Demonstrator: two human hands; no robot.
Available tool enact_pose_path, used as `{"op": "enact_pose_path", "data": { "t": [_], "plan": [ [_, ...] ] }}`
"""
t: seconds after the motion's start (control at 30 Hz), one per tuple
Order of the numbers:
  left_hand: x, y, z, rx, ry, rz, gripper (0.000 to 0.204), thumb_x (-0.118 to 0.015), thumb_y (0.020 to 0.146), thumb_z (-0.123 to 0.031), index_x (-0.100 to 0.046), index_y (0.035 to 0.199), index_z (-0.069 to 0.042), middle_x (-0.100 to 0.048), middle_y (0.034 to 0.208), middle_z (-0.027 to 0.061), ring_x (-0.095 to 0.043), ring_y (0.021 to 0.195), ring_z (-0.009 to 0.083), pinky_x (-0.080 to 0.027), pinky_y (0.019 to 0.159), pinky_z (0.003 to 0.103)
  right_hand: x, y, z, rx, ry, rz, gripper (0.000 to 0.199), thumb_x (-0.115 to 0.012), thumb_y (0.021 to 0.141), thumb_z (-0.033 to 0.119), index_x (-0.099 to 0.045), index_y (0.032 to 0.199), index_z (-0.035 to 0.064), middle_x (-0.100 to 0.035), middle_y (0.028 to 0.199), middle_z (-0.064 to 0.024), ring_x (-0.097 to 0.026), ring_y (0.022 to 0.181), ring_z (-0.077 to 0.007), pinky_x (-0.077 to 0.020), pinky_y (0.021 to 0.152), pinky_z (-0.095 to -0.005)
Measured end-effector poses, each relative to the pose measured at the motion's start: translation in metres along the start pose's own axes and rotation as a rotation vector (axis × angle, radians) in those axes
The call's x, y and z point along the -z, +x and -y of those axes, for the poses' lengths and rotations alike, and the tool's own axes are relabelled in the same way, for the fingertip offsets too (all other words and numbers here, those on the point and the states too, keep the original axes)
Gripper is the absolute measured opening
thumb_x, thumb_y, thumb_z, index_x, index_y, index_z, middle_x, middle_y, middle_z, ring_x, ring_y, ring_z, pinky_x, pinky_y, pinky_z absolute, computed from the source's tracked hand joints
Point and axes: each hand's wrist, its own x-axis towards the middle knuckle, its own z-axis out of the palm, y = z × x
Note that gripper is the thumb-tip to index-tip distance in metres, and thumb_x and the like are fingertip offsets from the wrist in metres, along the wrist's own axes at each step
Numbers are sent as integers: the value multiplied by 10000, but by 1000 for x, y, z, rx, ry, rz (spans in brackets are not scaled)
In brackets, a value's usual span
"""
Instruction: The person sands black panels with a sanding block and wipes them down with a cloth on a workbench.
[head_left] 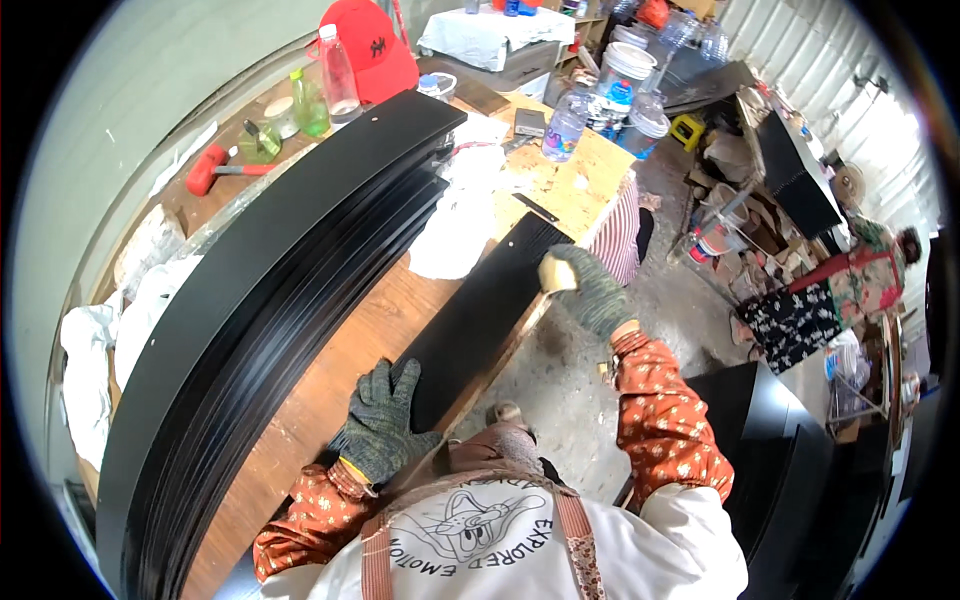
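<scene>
The black board (478,315) is supported along the edge of the wooden tabletop (345,345), steadied by the spread left hand (385,425); a pale yellow block (557,275) is gripped by the right hand (598,295). Board slippage could be caused by uneven edge pressure.

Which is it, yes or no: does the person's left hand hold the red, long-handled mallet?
No, the grey-gloved left hand rests on the long black board, while the red mallet lies near the pale wall.
</scene>
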Motion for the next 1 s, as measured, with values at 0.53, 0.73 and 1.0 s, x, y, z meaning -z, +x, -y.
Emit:
{"op": "enact_pose_path", "data": {
  "t": [0.53, 0.73, 1.0],
  "plan": [
    [-20, 42, -36, 239, -35, -257, 975, -829, 505, -277, -420, 1369, -83, -447, 1352, 197, -407, 1268, 404, -249, 1123, 543, -23, 244, -58, 499, -661, 95, 721, -707, 769, 258, -395, 1418, 214, -438, 1377, -187, -423, 1256, -366, -313, 1058, -506],
    [-37, 45, -55, 280, -8, -484, 942, -848, 576, -311, -407, 1378, -89, -437, 1374, 185, -420, 1274, 365, -249, 1128, 542, -86, 237, -34, 649, -511, 359, 611, -679, 775, 412, -508, 1286, 124, -571, 1183, -144, -517, 1136, -302, -365, 994, -473],
    [-28, 43, -53, 350, -1283, -849, 826, -800, 749, -149, -350, 1436, -61, -418, 1438, 169, -400, 1335, 296, -460, 1019, 429, -42, 234, -36, 706, 618, 73, 290, -683, 833, 154, -634, 1102, 57, -660, 990, -101, -639, 917, -247, -506, 844, -398]
  ]
}}
